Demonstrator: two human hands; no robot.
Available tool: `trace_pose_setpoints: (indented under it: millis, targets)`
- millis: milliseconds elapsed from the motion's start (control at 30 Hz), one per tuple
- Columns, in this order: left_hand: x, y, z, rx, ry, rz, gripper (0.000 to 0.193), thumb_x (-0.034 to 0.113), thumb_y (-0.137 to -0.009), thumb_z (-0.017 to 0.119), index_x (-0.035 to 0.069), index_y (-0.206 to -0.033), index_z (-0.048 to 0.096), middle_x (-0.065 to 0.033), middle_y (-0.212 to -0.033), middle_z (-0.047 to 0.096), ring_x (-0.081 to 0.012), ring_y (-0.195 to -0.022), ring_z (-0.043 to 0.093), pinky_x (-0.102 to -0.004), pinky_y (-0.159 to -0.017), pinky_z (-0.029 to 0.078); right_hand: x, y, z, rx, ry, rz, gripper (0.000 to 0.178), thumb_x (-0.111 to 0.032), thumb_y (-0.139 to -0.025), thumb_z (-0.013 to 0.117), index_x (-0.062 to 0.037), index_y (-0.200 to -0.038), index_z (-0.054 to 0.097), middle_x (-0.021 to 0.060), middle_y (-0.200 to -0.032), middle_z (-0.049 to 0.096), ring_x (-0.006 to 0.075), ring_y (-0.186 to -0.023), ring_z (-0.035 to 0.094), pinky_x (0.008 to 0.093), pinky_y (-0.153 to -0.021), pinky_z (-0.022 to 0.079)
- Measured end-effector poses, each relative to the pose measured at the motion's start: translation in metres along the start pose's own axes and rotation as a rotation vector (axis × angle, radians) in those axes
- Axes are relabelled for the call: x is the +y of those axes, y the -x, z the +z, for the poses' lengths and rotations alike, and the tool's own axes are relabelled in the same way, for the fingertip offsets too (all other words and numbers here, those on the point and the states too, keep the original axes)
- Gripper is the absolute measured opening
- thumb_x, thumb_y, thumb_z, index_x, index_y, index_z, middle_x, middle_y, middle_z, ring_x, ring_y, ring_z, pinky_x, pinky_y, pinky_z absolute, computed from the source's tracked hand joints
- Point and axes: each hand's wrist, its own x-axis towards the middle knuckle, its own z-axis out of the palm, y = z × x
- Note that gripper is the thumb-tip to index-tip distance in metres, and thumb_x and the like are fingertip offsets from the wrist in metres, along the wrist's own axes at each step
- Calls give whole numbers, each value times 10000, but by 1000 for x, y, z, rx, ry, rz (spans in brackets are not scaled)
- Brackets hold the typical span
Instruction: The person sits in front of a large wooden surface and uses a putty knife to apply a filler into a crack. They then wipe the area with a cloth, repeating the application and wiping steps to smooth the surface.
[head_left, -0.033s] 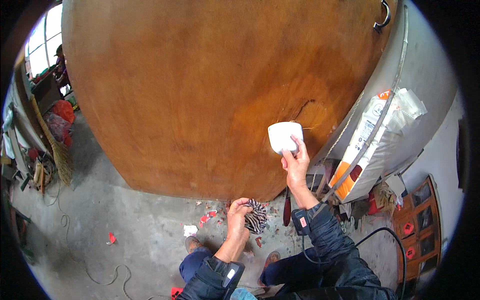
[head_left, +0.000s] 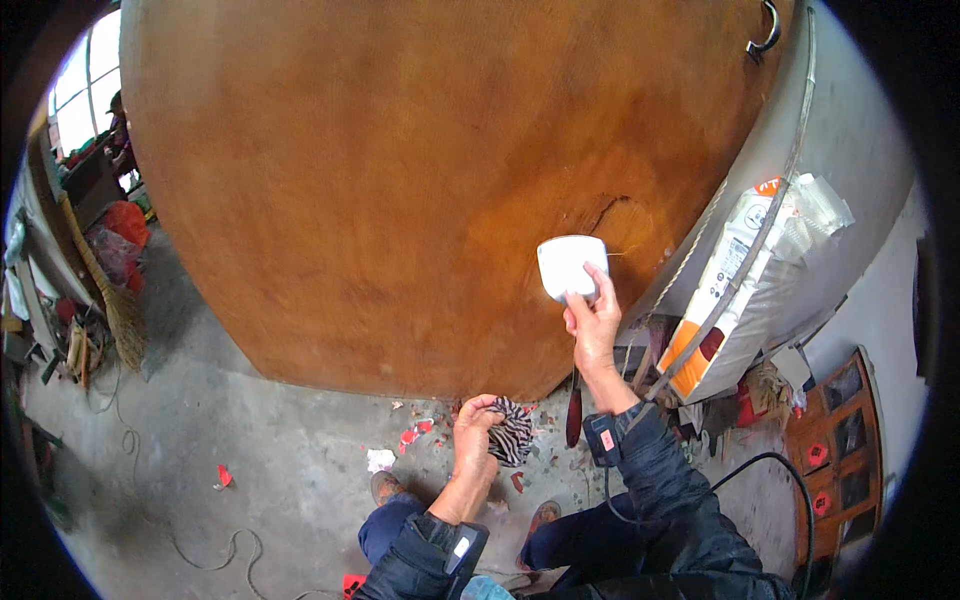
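Observation:
My right hand [head_left: 596,325] is raised in front of a large brown wooden door [head_left: 400,200]. Its thumb and fingers pinch the lower edge of a flat white piece with rounded corners [head_left: 568,265]; the exact kind cannot be told. Whether that piece touches the wood is unclear. Just above it, the door's surface has a dark crack [head_left: 610,212] with lifted splinters. Lower and to the left, my left hand [head_left: 474,440] is closed on a bunched black-and-white striped cloth [head_left: 512,434], near the door's bottom edge.
A tall white and orange sack [head_left: 735,280] leans at the right, a thin pole [head_left: 790,150] across it. Red and white scraps [head_left: 415,435] litter the floor by my feet. At the left stands a straw broom [head_left: 120,320]; a rope [head_left: 235,550] lies below. A person [head_left: 122,140] is far left.
My right hand has tilted the white piece and raised it slightly along the door. The left hand and its cloth stay in place.

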Motion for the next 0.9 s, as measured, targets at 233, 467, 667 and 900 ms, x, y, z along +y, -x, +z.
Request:
trace_pose_setpoints:
  millis: [233, 467, 667, 900]
  targets:
    - [-3, -2, -1, 7, -54, -9, 241, -76, -694, 508, 31, -902, 564, -28, -826, 587, -116, -776, 543, -222, -718, 431, -16, -39, 9, 28, -105, -129, 443, 20, -786, 577, -62, -1201, 445, 15, -774, 518, 38, -472, 396, 165, -376, 286]
    - [0, 0, 0, 3, -59, -8, 249, -78, -692, 509, 31, -909, 561, -25, -817, 580, -116, -771, 538, -221, -719, 429, 17, -2, 3, -48, -116, 130, 458, 36, -767, 577, -71, -1198, 465, 41, -845, 558, 50, -437, 400, 176, -360, 275]
    - [1, 0, 2, 4, -69, -20, 246, -82, -697, 502, 36, -902, 565, -25, -803, 588, -108, -743, 542, -220, -700, 434, -5, -34, -11, 32, -150, -95, 440, 11, -802, 562, -74, -1217, 444, 22, -798, 521, 45, -451, 391, 177, -358, 260]
    - [0, 0, 2, 6, -52, -56, 237, -86, -702, 498, 42, -889, 569, -24, -795, 588, -107, -732, 542, -219, -686, 433, -7, -24, -13, 96, -87, 3, 446, 37, -765, 597, -68, -1183, 481, 18, -798, 546, 40, -447, 397, 178, -355, 279]
